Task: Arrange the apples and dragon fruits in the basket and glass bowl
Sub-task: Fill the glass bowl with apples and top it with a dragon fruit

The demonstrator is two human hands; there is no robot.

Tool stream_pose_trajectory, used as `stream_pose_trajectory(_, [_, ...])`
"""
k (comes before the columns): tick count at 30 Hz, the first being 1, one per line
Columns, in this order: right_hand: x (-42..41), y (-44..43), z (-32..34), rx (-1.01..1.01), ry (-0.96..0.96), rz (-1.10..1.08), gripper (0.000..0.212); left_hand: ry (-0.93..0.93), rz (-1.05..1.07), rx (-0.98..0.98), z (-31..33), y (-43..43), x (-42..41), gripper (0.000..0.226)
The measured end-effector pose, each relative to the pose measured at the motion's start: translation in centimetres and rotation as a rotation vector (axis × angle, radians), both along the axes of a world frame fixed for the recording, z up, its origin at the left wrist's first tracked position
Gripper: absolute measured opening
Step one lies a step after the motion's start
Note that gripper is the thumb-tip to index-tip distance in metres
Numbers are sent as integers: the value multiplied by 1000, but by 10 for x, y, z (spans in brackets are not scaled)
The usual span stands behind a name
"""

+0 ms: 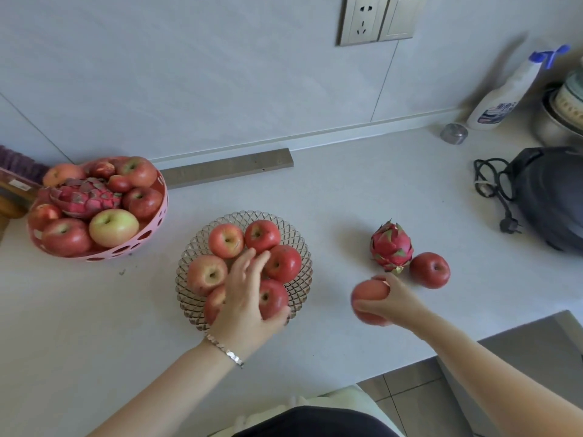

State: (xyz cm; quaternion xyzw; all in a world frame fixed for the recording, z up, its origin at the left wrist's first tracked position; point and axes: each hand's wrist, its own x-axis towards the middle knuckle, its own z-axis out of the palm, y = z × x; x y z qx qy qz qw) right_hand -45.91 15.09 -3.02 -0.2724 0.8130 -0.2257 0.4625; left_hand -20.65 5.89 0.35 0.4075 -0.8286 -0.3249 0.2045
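The glass bowl (pixel 299 241) sits mid-counter with several red apples in it. My left hand (pixel 244 298) rests over the bowl's near side, thumb and fingers around a red apple (pixel 273 298) there. My right hand (pixel 396 299) holds another red apple (pixel 369 302) just above the counter, right of the bowl. A dragon fruit (pixel 391 246) and a loose red apple (pixel 429 269) lie on the counter beyond my right hand. At the far left, the pink basket (pixel 126 249) holds several apples and a dragon fruit (pixel 85 198).
A dark appliance (pixel 552 193) with a black cord and plug (pixel 498 197) sits at the right. A spray bottle (pixel 508 96), a small jar (pixel 453 133) and stacked dishes (pixel 568 105) stand at the back right. The counter edge drops off at the lower right.
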Motion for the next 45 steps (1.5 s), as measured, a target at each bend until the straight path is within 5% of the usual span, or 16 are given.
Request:
stream_pose_trajectory(3, [29, -18, 29, -143, -562, -57, 67, 64, -145, 129, 10, 9, -6, 91])
stream_pose_trajectory(7, [72, -42, 59, -268, -781, 197, 55, 143, -144, 209, 18, 12, -8, 90])
stream_pose_trajectory(11, [99, -62, 60, -245, -590, 283, 63, 64, 26, 0, 16, -5, 1, 79])
stream_pose_trajectory(16, [96, -75, 50, -202, -471, 137, 37, -321, 201, -119, 4, -66, 9, 79])
stream_pose_trajectory(21, [75, -73, 37, -148, -415, -4, 21, -648, 26, -153, -11, -109, 2, 76])
stream_pose_trajectory(30, [47, -62, 23, -156, -245, -5, 18, -651, -101, -138, -32, -105, 8, 71])
stream_pose_trajectory(36, [-13, -73, 8, -211, 476, -114, 48, -516, 27, -80, -30, -97, 10, 73])
stream_pose_trajectory(40, [-57, -80, -9, 162, 557, -121, 80, -519, 145, -93, -26, -95, 10, 69])
stream_pose_trajectory(45, [-64, -83, -21, 184, 519, -67, 69, -630, 94, -152, -30, -99, 12, 84])
